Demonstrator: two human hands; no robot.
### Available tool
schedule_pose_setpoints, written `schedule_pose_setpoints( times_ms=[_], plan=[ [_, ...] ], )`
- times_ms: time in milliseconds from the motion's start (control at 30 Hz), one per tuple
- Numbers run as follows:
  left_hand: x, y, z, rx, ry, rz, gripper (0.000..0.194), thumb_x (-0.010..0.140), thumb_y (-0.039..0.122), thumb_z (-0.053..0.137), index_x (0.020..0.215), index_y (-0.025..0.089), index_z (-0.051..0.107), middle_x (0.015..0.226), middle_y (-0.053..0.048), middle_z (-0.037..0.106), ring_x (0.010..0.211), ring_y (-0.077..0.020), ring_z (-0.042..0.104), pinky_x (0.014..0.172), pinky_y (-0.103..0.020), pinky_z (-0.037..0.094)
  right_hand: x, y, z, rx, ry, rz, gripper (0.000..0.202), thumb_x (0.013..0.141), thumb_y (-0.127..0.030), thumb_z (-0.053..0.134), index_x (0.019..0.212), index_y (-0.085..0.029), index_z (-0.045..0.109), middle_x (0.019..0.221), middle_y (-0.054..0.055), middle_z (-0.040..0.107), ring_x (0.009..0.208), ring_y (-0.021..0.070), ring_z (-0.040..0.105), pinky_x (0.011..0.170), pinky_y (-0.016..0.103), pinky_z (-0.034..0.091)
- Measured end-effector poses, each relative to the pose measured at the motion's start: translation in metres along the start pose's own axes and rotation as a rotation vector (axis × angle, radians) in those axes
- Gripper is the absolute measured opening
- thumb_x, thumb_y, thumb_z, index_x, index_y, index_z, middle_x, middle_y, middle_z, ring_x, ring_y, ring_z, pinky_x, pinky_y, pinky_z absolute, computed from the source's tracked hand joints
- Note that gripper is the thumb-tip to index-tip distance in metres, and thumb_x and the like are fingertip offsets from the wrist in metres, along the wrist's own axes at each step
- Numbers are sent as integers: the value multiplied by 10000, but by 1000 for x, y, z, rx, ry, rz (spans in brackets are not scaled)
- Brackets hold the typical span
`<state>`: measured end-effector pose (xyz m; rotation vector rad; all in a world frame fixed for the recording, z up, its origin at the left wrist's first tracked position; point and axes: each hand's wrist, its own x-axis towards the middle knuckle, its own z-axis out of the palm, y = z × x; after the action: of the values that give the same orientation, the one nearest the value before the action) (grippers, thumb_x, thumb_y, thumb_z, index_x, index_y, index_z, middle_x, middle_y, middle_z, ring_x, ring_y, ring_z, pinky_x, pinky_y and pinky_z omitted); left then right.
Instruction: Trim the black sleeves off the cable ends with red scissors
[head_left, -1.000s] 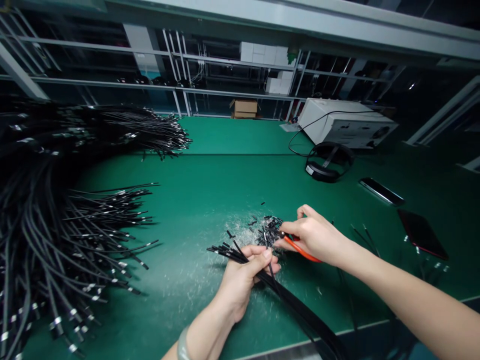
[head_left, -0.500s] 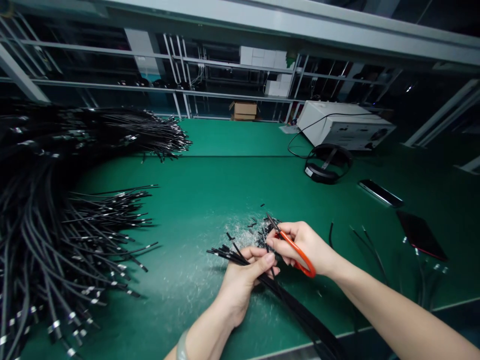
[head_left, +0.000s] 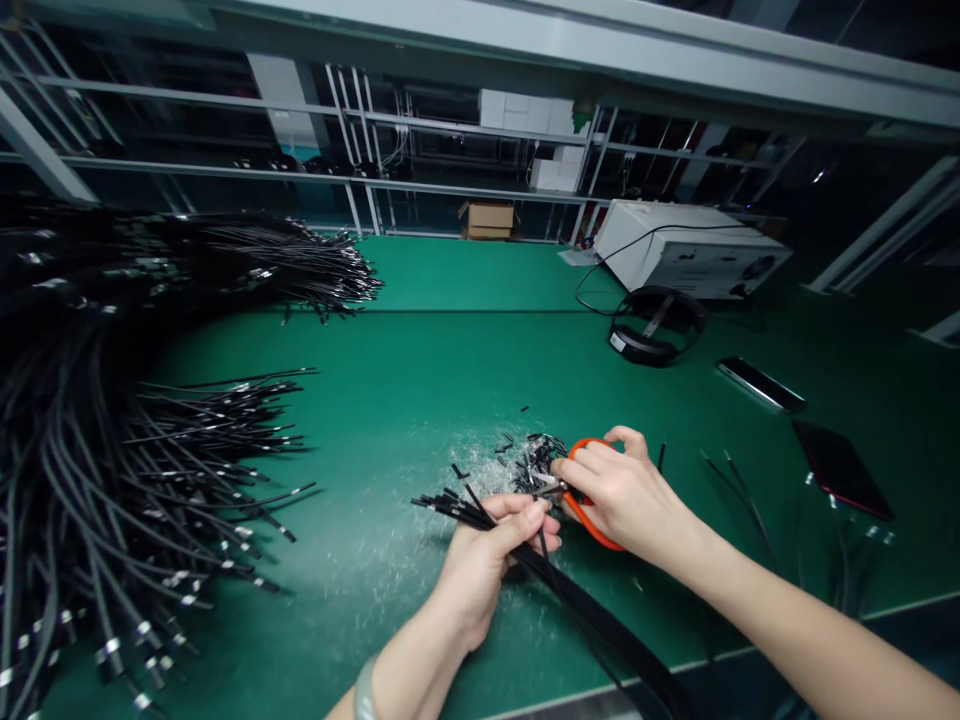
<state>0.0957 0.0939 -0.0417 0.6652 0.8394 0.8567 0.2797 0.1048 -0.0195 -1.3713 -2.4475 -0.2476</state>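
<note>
My left hand (head_left: 491, 550) is closed around a bundle of thin black cables (head_left: 600, 620), whose cut ends fan out to the left. One single cable stands apart between its thumb and fingers. My right hand (head_left: 622, 490) grips orange-handled scissors (head_left: 592, 525), fingers through the loops. The blades point left and lie right at the left fingertips, by the single cable; whether they touch it I cannot tell. Just beyond the hands lies a small heap of short black cable offcuts (head_left: 538, 458), with clear, shiny scraps scattered around it on the green mat (head_left: 375, 400).
A large mass of black cables with metallic ends (head_left: 90, 420) covers the left side. At the right are a black headband-like device (head_left: 656, 328), a white box-shaped machine (head_left: 682, 255), a phone (head_left: 761, 385), a dark flat device (head_left: 844, 470) and loose cables (head_left: 742, 500).
The scissors have turned from pointing up and away to pointing left, their blades now at the left fingertips. My right hand has rotated palm down. My left hand has hardly moved.
</note>
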Motion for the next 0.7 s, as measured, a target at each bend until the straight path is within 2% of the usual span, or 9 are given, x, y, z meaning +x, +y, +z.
schedule_pose_setpoints(
  times_ms=[167, 300, 533, 600, 700],
  plan=[
    [1, -1, 0, 13, 10, -9, 167, 718, 270, 695, 807, 132, 662, 703, -41, 695, 637, -127, 624, 626, -229, 457, 0, 1, -9, -212, -15, -72, 209, 878, -149, 434, 959, -189, 623, 631, 18, 599, 647, 150, 543, 872, 364, 220],
    [0, 0, 0, 25, 7, -2, 163, 715, 266, 697, 791, 129, 655, 692, -40, 695, 625, -129, 621, 622, -237, 456, 3, 3, -13, -264, -16, -144, 228, 881, -135, 421, 945, -174, 636, 583, 9, 584, 585, 139, 527, 859, 347, 239],
    [0, -1, -1, 29, -17, 8, 154, 717, 254, 695, 783, 122, 650, 690, -44, 693, 625, -133, 618, 628, -244, 449, 6, 8, -15, -279, -69, -202, 239, 870, -127, 410, 733, -182, 598, 522, -8, 560, 498, 120, 486, 842, 348, 253],
    [0, -1, -1, 29, -13, 8, 154, 719, 254, 694, 781, 122, 646, 685, -41, 690, 621, -129, 616, 625, -241, 448, 8, 10, -17, -252, -81, -189, 244, 875, -143, 416, 692, -182, 573, 514, -16, 554, 484, 112, 478, 851, 351, 246],
    [0, 0, -1, 24, -10, 9, 155, 723, 256, 690, 784, 122, 642, 686, -40, 687, 616, -124, 613, 620, -238, 449, 10, 10, -21, -209, -80, -88, 192, 881, -278, 475, 746, -186, 575, 568, -13, 572, 560, 133, 522, 837, 363, 241]
  ],
)
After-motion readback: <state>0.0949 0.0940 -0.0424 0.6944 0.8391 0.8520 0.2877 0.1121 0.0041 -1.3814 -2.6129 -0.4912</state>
